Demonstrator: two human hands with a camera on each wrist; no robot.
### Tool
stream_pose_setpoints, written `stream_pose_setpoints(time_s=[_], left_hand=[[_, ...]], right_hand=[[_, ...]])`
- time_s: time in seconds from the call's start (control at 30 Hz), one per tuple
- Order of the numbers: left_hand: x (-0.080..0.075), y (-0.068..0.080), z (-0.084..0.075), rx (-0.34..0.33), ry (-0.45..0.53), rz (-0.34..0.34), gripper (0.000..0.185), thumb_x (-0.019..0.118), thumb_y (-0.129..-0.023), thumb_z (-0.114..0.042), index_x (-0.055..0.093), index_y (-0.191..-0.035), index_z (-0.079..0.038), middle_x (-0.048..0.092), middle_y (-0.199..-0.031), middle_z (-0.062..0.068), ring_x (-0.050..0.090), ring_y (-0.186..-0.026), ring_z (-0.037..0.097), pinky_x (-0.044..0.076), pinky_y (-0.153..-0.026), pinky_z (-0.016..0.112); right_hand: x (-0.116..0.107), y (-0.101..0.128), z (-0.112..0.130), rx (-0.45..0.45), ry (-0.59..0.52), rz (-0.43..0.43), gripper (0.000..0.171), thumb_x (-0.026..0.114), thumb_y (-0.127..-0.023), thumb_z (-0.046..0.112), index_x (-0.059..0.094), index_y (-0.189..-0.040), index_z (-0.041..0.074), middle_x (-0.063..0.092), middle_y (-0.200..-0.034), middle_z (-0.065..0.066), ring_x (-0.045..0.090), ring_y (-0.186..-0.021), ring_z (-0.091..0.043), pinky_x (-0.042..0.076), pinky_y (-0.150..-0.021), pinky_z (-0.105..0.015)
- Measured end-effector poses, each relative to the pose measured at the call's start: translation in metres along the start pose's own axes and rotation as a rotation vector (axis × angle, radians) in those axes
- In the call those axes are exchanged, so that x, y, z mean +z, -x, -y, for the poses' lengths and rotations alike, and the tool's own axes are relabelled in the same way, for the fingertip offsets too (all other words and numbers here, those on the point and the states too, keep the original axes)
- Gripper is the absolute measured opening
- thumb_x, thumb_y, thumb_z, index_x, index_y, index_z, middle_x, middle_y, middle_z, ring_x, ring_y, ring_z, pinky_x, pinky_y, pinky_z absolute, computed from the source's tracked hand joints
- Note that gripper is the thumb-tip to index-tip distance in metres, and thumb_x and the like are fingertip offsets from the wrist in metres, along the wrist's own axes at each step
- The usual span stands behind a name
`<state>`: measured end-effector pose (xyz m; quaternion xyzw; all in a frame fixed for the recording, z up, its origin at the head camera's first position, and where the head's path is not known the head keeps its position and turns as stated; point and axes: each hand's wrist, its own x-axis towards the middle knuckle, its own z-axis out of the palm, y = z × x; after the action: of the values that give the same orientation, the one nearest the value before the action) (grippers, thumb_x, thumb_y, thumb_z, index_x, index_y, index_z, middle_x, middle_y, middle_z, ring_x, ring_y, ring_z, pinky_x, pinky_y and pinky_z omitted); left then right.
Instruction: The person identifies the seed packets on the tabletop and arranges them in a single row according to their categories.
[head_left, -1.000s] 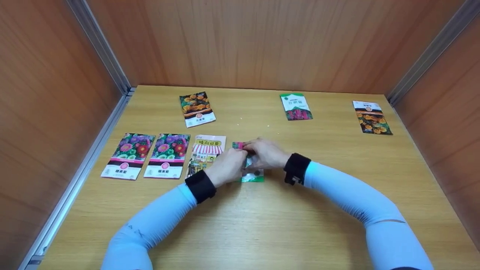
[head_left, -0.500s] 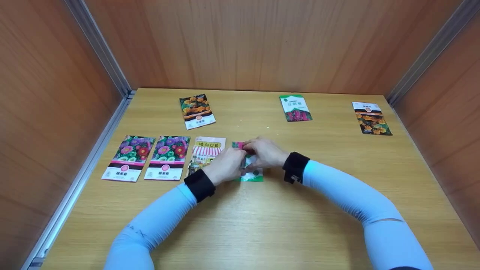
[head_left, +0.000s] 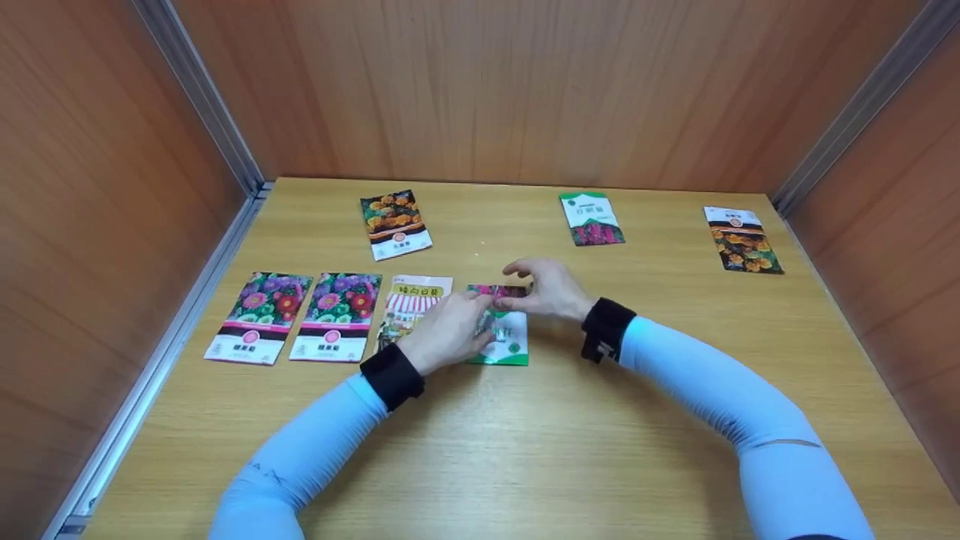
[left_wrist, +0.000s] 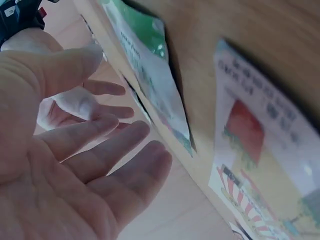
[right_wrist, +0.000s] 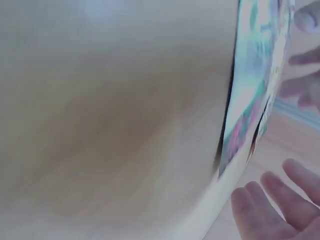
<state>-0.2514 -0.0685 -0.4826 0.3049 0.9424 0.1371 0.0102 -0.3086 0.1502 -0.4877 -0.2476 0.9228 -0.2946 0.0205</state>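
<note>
A green and white seed packet (head_left: 507, 343) lies flat on the wooden table (head_left: 480, 450), fourth in a row of packets. My left hand (head_left: 459, 324) rests over its left edge with the fingers straight. My right hand (head_left: 537, 289) hovers at its top right corner with the fingers spread and relaxed. In the left wrist view my left hand (left_wrist: 85, 150) is open beside the green packet (left_wrist: 150, 80), holding nothing. In the right wrist view my right hand's fingers (right_wrist: 280, 205) stand clear of the packet (right_wrist: 250, 100).
A yellow striped packet (head_left: 415, 307) and two purple-and-red flower packets (head_left: 336, 315) (head_left: 259, 316) lie left of the green one. Further back lie an orange-flower packet (head_left: 395, 223), a green-topped packet (head_left: 592, 217) and another orange packet (head_left: 741, 238). Wooden walls enclose the table.
Both hands were curled over the green packet. They have opened and drawn apart, the right hand moving right and back, so more of the packet shows.
</note>
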Motion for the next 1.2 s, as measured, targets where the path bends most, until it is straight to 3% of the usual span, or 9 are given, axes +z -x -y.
stream_pose_setpoints(time_s=[0.27,0.53,0.73,1.03,1.2], left_hand=[[-0.004,0.011,0.005,-0.058,0.003,-0.058,0.056,0.071,-0.085,-0.045,0.060,-0.131,-0.014,0.065,-0.126,0.010,0.058,-0.114,0.030,0.050,-0.095,0.049],[-0.005,0.018,0.007,-0.057,-0.042,-0.088,0.057,0.070,-0.086,-0.046,0.060,-0.131,-0.013,0.062,-0.130,0.012,0.057,-0.114,0.029,0.051,-0.092,0.046],[-0.005,0.018,0.002,-0.057,-0.056,-0.075,0.065,0.069,-0.086,-0.048,0.053,-0.139,-0.014,0.059,-0.134,0.011,0.055,-0.121,0.030,0.049,-0.097,0.047],[-0.009,0.018,-0.008,-0.025,-0.049,-0.050,0.067,0.067,-0.087,-0.049,0.050,-0.141,-0.015,0.057,-0.137,0.011,0.053,-0.126,0.030,0.047,-0.102,0.048],[-0.010,0.020,-0.010,-0.017,-0.046,-0.066,0.067,0.067,-0.087,-0.050,0.050,-0.141,-0.015,0.058,-0.136,0.010,0.054,-0.124,0.029,0.048,-0.100,0.047]], right_hand=[[-0.024,-0.008,-0.020,0.149,-0.105,-0.188,0.062,0.073,-0.079,0.057,0.063,-0.124,0.015,0.066,-0.125,-0.007,0.061,-0.114,-0.031,0.053,-0.091,-0.043],[-0.040,-0.022,-0.051,0.283,0.069,-0.279,0.079,0.077,-0.077,0.054,0.050,-0.139,0.012,0.048,-0.145,-0.012,0.043,-0.134,-0.034,0.035,-0.111,-0.051],[-0.046,-0.033,-0.088,0.419,0.164,-0.238,0.093,0.078,-0.073,0.057,0.039,-0.146,0.014,0.024,-0.158,-0.018,0.027,-0.142,-0.040,0.026,-0.115,-0.059],[-0.084,-0.035,-0.128,0.702,0.238,-0.286,0.097,0.063,-0.084,0.061,0.027,-0.151,0.000,0.036,-0.145,-0.028,0.040,-0.129,-0.044,0.035,-0.109,-0.056],[-0.082,-0.035,-0.135,0.751,0.208,-0.266,0.103,0.063,-0.082,0.064,0.026,-0.149,-0.004,0.037,-0.144,-0.030,0.043,-0.128,-0.044,0.036,-0.109,-0.055]])
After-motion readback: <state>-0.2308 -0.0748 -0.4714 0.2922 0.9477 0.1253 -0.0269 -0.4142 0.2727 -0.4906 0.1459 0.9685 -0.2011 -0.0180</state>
